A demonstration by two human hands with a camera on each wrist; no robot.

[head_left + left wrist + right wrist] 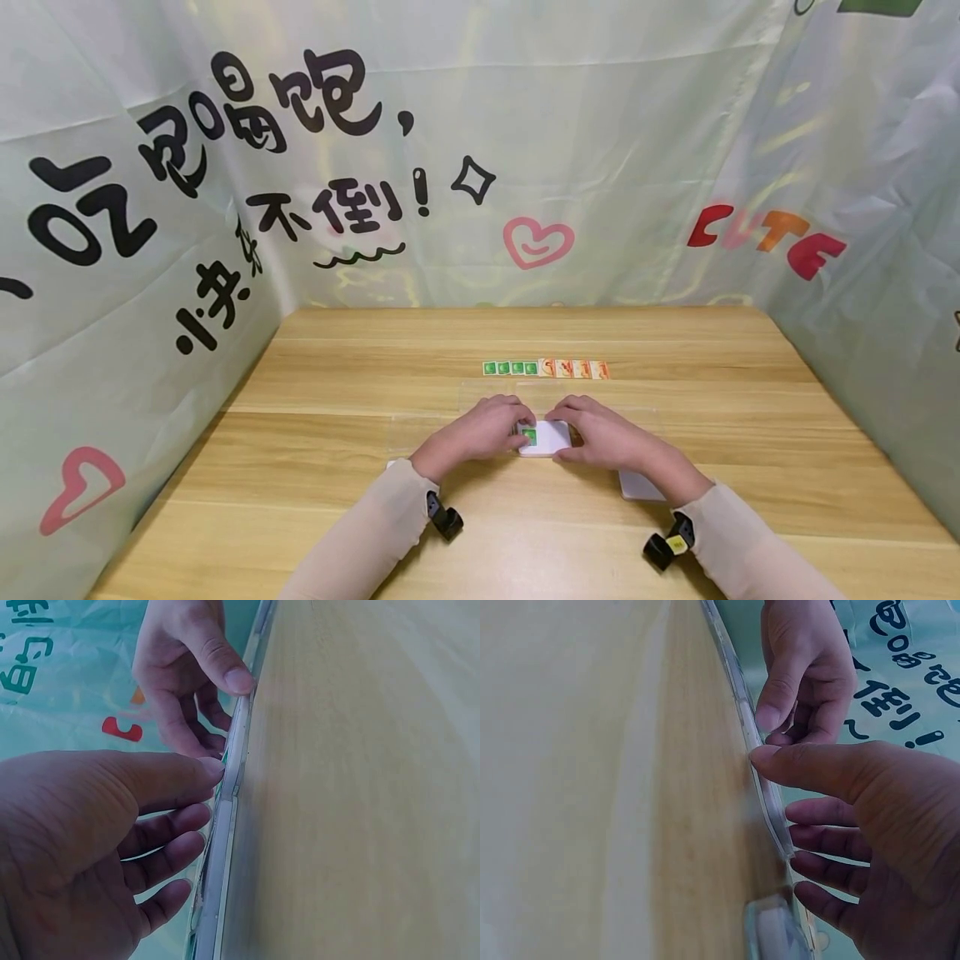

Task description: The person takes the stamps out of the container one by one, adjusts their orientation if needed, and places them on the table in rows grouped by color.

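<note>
A flat stack of white cards (pixel 552 438), with clear edging along its side, lies on the table between both hands. One small card with a green picture (pixel 530 437) is at its left end. My left hand (pixel 486 427) pinches at this green card, its thumb tip right by the edge and its other fingers bent behind. My right hand (pixel 604 435) grips the right end of the white stack, thumb on the near edge and index finger at the far one. In the right wrist view the right thumb (pixel 802 763) presses along the rim.
Farther back, a row of small cards (pixel 510 368), green on the left and orange on the right, lies on the wooden table (pixel 360 525). Clear flat trays (pixel 411 432) flank the hands. Another white stack (pixel 640 487) sits under the right wrist. Printed cloth (pixel 630 167) encloses the table.
</note>
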